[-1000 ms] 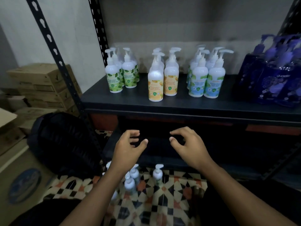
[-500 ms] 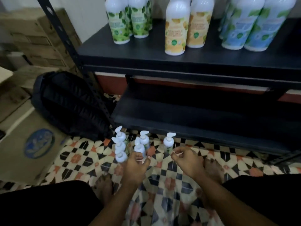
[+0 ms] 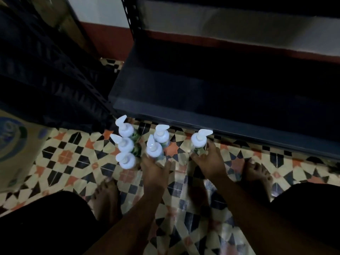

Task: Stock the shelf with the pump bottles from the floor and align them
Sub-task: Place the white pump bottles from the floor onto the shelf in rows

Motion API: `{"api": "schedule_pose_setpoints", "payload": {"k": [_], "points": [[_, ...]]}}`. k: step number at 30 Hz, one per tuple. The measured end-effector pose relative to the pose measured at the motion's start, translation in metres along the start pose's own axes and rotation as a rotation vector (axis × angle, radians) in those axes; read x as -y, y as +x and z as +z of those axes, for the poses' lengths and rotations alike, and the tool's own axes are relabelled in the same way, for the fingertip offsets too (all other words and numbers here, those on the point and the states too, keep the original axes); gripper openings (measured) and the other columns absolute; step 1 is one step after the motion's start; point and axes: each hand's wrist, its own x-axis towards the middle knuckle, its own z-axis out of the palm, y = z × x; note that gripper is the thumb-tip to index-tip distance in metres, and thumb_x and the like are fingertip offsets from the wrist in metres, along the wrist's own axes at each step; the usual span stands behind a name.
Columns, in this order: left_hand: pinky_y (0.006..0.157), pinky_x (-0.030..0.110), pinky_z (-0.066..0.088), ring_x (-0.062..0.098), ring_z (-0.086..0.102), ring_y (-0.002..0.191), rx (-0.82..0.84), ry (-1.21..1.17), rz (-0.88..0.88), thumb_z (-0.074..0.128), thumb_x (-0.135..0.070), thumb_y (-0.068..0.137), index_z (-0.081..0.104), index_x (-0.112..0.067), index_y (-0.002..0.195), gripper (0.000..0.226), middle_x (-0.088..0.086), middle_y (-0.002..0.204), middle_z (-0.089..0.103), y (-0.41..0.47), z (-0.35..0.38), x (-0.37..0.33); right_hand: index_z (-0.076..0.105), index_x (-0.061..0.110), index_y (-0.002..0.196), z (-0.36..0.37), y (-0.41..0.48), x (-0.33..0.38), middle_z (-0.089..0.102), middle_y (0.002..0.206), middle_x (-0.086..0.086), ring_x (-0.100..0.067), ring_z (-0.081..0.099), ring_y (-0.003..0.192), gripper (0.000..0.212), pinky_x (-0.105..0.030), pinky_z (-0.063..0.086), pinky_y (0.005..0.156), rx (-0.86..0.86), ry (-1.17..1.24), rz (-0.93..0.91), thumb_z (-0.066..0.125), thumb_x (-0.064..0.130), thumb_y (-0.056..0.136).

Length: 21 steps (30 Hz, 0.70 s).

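Note:
Several white pump bottles stand upright on the patterned tile floor in front of the dark shelf (image 3: 211,115). My left hand (image 3: 155,170) wraps around the body of a bottle (image 3: 154,150) in the middle of the group. My right hand (image 3: 211,162) grips a separate bottle (image 3: 198,141) standing alone at the right, close to the shelf's front edge. Three more bottles (image 3: 126,144) form a row at the left, and another (image 3: 161,135) stands just behind the one in my left hand. Green labels show low on the bottles.
A black backpack (image 3: 46,80) lies at the left by the shelf's perforated upright (image 3: 131,17). A flattened cardboard box (image 3: 12,144) lies at the far left. My bare feet (image 3: 106,197) rest on the floor on either side of my arms.
The view tilted down from the stocked upper shelf to the floor. Both hands dropped from in front of the shelf and closed around two floor bottles.

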Motion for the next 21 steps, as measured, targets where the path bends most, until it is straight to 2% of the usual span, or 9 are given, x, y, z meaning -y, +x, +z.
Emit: {"api": "schedule_pose_setpoints", "payload": {"k": [3,7,9,11,15,17,18,21], "points": [[0.097,0.048,0.052,0.030,0.058,0.118,-0.019,-0.034,0.008,0.070,-0.058,0.069,0.044,-0.011,0.140,0.088,0.012,0.128,0.060,0.020,0.003,0.005,0.039,0.029,0.144,0.010,0.024,-0.007,0.058,0.130,-0.004,-0.027,0.057,0.118,0.082,-0.049,0.052,0.096,-0.007,0.021,-0.019,0.076,0.051,0.075],[0.088,0.045,0.051,0.031,0.060,0.106,-0.054,0.033,0.091,0.065,-0.048,0.078,0.049,-0.008,0.133,0.069,0.012,0.114,0.063,0.036,0.004,0.008,0.047,0.022,0.141,0.014,0.040,-0.005,0.060,0.129,-0.006,-0.026,0.058,0.116,0.073,-0.041,0.051,0.094,-0.044,0.024,-0.030,0.082,0.037,0.079],[0.088,0.042,0.050,0.028,0.059,0.103,-0.062,0.032,0.116,0.069,-0.038,0.083,0.051,-0.007,0.128,0.057,0.012,0.112,0.063,0.035,0.005,0.009,0.050,0.020,0.140,0.014,0.038,-0.005,0.061,0.128,-0.005,-0.025,0.059,0.115,0.073,-0.043,0.052,0.093,-0.045,0.033,-0.036,0.082,0.041,0.078],[0.086,0.040,0.050,0.025,0.059,0.102,-0.019,0.047,0.126,0.072,-0.034,0.085,0.053,-0.014,0.125,0.049,0.009,0.110,0.063,0.030,0.005,0.013,0.052,0.020,0.138,0.011,0.029,-0.006,0.062,0.123,-0.005,-0.026,0.060,0.111,0.074,-0.044,0.053,0.091,-0.048,0.050,-0.038,0.081,0.046,0.075],[0.072,0.042,0.056,0.023,0.067,0.087,0.096,-0.093,-0.006,0.079,-0.033,0.073,0.057,-0.026,0.102,0.037,0.001,0.094,0.067,0.001,-0.008,-0.001,0.057,0.021,0.132,-0.003,-0.009,-0.006,0.064,0.111,0.003,-0.021,0.062,0.101,0.066,-0.037,0.051,0.086,-0.026,0.166,0.050,0.085,0.036,0.073],[0.075,0.043,0.057,0.022,0.067,0.088,0.179,-0.154,-0.045,0.080,-0.040,0.066,0.057,-0.025,0.106,0.049,-0.002,0.097,0.067,-0.019,-0.021,-0.019,0.063,0.022,0.123,-0.015,-0.027,-0.003,0.069,0.111,0.004,-0.022,0.066,0.101,0.068,-0.043,0.056,0.089,-0.017,0.238,0.089,0.085,0.044,0.063],[0.079,0.045,0.057,0.022,0.066,0.092,0.233,-0.165,-0.052,0.079,-0.044,0.062,0.057,-0.022,0.111,0.059,-0.002,0.102,0.067,-0.024,-0.027,-0.027,0.063,0.022,0.118,-0.024,-0.036,0.003,0.070,0.110,0.002,-0.021,0.067,0.099,0.062,-0.043,0.056,0.089,-0.012,0.269,0.099,0.085,0.042,0.063],[0.081,0.052,0.059,0.029,0.070,0.095,0.323,-0.174,0.010,0.086,-0.042,0.063,0.063,-0.012,0.107,0.059,0.007,0.101,0.071,-0.030,-0.048,-0.050,0.064,0.025,0.103,-0.056,-0.063,0.029,0.070,0.099,0.005,-0.009,0.065,0.088,0.030,-0.026,0.050,0.074,-0.020,0.355,0.052,0.082,0.018,0.079]]}}
